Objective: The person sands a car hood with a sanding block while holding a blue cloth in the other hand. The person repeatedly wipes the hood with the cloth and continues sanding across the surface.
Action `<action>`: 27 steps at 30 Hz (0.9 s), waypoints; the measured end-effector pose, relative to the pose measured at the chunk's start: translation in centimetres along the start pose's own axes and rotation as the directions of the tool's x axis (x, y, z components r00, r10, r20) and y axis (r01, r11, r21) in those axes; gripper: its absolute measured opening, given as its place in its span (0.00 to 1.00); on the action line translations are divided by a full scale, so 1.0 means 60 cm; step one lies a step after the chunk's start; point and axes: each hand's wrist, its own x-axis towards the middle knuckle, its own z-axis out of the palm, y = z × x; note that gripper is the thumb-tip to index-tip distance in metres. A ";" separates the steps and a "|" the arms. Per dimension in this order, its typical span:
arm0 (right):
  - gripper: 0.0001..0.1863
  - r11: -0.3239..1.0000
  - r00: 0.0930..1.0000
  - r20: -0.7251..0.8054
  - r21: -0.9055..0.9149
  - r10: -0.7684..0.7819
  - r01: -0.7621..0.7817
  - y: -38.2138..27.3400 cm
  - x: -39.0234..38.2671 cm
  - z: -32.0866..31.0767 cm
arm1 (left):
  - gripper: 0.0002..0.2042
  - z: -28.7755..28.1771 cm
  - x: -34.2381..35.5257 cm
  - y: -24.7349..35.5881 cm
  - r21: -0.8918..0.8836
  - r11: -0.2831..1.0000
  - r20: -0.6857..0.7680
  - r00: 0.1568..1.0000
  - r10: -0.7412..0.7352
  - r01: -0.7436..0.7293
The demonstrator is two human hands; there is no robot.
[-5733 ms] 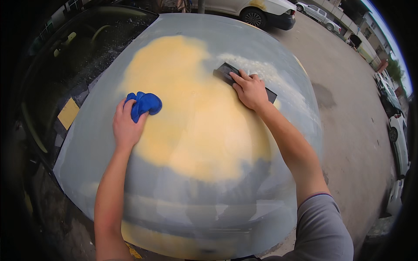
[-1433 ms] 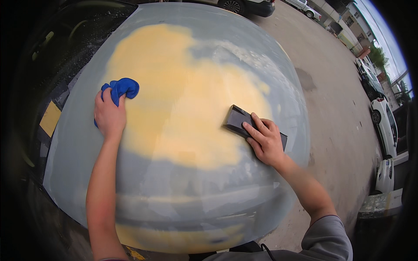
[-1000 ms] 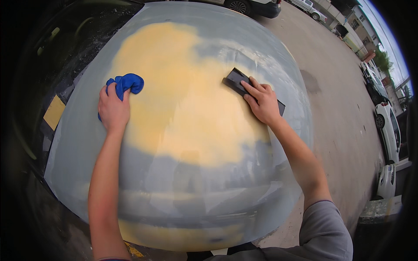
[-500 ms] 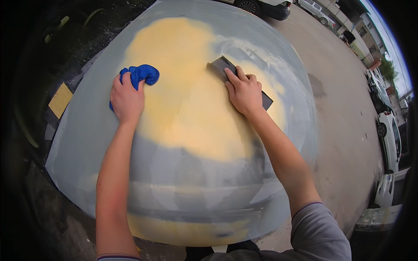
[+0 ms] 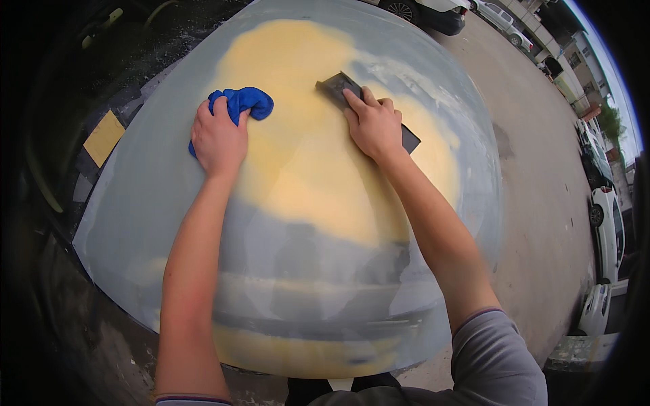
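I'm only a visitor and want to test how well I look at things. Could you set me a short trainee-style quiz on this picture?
1. Multiple choice: what does the left hand hold?
A) a brush
B) a blue cloth
C) a spray bottle

2. True or false: the right hand is holding nothing.

3. Fill in the colour: the large patch in the middle of the grey car hood is pale ____.

Key:
1. B
2. False; it has its fingers on a long dark block.
3. yellow

Apparently no readable lettering or numbers.
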 end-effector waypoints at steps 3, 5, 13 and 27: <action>0.28 0.967 0.969 -0.004 0.069 -0.248 0.247 -0.092 -0.260 -0.092 | 0.28 -0.011 -0.007 -0.015 -0.072 0.996 -0.004 0.999 -0.052 0.051; 0.31 0.927 0.932 -0.031 0.098 -0.362 0.363 -0.085 -0.335 -0.118 | 0.29 -0.019 -0.010 0.003 -0.145 0.983 0.023 0.994 -0.108 0.110; 0.24 0.986 0.997 -0.037 -0.149 0.064 -0.069 0.099 0.135 0.007 | 0.30 -0.001 0.000 0.052 -0.132 0.991 -0.002 1.000 -0.030 0.030; 0.27 0.993 0.996 -0.004 -0.084 -0.085 0.085 0.188 0.093 -0.007 | 0.29 0.010 0.005 0.039 -0.097 0.995 0.004 1.000 -0.002 0.003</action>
